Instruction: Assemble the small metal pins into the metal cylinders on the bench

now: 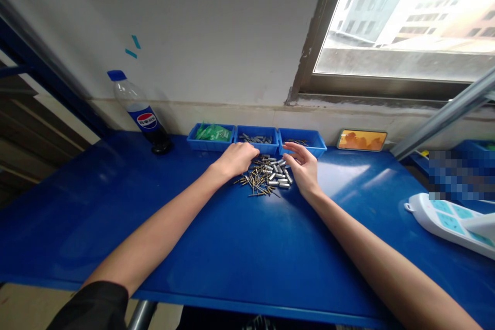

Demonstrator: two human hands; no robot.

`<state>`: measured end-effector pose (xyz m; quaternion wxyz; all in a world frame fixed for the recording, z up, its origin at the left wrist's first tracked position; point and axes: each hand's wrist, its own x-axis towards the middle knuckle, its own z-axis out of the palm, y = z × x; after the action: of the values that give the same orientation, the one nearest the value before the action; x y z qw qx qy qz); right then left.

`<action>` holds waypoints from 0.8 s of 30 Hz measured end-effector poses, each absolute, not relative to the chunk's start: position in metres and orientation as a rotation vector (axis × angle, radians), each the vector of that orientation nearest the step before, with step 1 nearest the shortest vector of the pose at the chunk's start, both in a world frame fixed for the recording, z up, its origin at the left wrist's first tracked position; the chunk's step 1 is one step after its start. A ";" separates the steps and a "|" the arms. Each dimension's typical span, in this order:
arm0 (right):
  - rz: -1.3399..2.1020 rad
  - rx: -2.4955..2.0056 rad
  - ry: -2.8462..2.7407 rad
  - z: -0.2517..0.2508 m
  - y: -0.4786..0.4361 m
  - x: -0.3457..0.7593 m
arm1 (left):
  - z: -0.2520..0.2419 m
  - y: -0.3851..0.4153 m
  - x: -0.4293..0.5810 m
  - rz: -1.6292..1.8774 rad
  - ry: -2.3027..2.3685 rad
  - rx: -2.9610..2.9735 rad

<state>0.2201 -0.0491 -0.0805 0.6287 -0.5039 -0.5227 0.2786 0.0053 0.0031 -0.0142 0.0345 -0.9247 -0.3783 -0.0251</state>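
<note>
A loose pile on the blue table holds thin brass-and-silver pins [257, 181] on its left and short silver metal cylinders [279, 179] on its right. My left hand [237, 159] is closed over the pile's upper left edge, in front of the middle blue bin [255, 148]. Whatever its fingers grip is hidden. Beside the cylinders, my right hand [304, 167] has its thumb and fingers curved and apart, with nothing visible between them. Silver cylinders lie in the middle bin, and some thin pieces are in the right blue bin [315, 140].
A left blue bin [191, 140] holds a green plastic bag [212, 132]. A cola bottle [143, 116] stands farther left by the wall. At the right are a propped phone [362, 140], a slanted metal bar [436, 118] and a white power strip [425, 209].
</note>
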 end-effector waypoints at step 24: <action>0.668 -1.149 -1.193 -0.076 -0.052 0.219 | -0.012 0.000 0.002 0.008 -1.242 -2.914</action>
<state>0.2188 -0.0519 -0.0757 0.6272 -0.5011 -0.5203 0.2912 0.0021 -0.0001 -0.0118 -0.0132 -0.9199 -0.3920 0.0025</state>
